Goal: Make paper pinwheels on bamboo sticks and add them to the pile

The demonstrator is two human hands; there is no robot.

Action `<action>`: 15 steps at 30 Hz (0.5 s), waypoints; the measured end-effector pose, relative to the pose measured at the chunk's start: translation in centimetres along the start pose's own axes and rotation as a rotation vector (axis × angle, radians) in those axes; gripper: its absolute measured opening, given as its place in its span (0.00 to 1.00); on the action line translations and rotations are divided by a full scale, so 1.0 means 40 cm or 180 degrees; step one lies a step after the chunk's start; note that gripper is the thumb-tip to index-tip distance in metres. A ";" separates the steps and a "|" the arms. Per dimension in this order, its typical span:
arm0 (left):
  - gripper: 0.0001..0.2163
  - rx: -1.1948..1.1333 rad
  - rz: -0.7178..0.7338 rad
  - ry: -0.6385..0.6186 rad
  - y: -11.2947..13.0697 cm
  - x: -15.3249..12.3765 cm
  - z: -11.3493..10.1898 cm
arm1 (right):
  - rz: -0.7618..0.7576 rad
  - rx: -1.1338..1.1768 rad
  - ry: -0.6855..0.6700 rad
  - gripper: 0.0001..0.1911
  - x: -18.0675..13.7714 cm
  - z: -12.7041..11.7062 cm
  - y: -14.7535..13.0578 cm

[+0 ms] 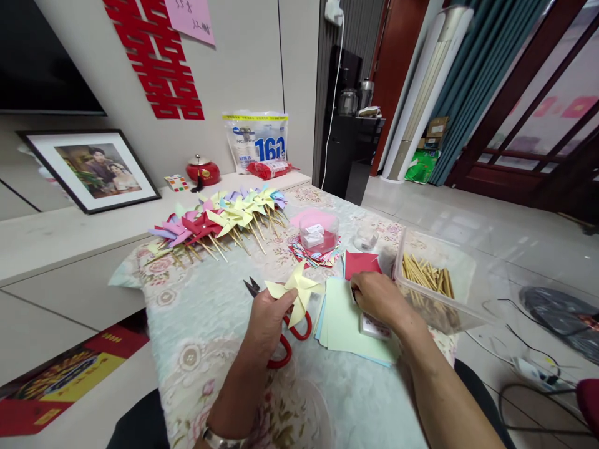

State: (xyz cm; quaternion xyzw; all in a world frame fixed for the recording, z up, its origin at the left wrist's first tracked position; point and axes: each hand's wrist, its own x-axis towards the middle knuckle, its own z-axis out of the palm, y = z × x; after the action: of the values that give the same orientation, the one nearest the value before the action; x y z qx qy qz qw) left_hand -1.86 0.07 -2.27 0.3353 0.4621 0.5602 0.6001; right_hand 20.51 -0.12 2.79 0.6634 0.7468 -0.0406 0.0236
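My left hand is closed around a yellow paper pinwheel, held just above a pair of red-handled scissors lying on the tablecloth. My right hand rests palm down with curled fingers on a stack of pale green and blue paper sheets, beside a red sheet. Whether its fingers pinch anything is hidden. A clear plastic box of wooden sticks stands just right of that hand.
Several finished pinwheels on sticks lie in a row at the table's far left. A small clear container sits on coloured paper squares, with a glass jar beside it. Cables and a power strip lie on the floor at right.
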 end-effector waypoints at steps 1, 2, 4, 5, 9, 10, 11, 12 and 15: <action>0.14 0.0000 -0.0011 0.0003 -0.001 0.000 0.000 | -0.0014 0.0019 -0.0010 0.14 -0.002 0.000 0.001; 0.14 0.0002 -0.0019 0.0006 -0.001 0.000 -0.001 | -0.0031 0.0037 -0.0020 0.14 -0.004 0.000 0.001; 0.14 0.0014 -0.0036 -0.0004 -0.002 0.000 -0.001 | -0.0057 0.0067 -0.0029 0.14 -0.005 -0.001 0.003; 0.14 0.0017 -0.0049 -0.0009 -0.002 0.000 0.000 | -0.0069 0.0080 -0.0027 0.14 -0.004 0.000 0.004; 0.15 0.0043 -0.0105 0.0013 -0.004 0.000 0.001 | -0.0096 0.0136 -0.0025 0.13 0.001 0.005 0.007; 0.15 0.0057 -0.0103 0.0016 -0.004 0.000 0.001 | -0.0106 0.0155 -0.0023 0.13 0.002 0.007 0.008; 0.15 0.0069 -0.0096 0.0018 -0.004 0.000 0.001 | -0.0120 0.0177 -0.0021 0.13 0.003 0.008 0.009; 0.16 0.0080 -0.0090 0.0026 -0.005 0.000 0.001 | -0.0140 0.0204 -0.0018 0.13 0.003 0.009 0.011; 0.16 0.0084 -0.0096 0.0068 -0.006 0.002 -0.001 | -0.0234 0.0295 -0.0026 0.13 0.000 0.010 0.019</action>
State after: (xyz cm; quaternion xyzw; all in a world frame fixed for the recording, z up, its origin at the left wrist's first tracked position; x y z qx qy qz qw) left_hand -1.81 0.10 -2.51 0.3302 0.4809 0.5484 0.5991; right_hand 21.23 -0.05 2.37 0.6357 0.7679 -0.0787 -0.0056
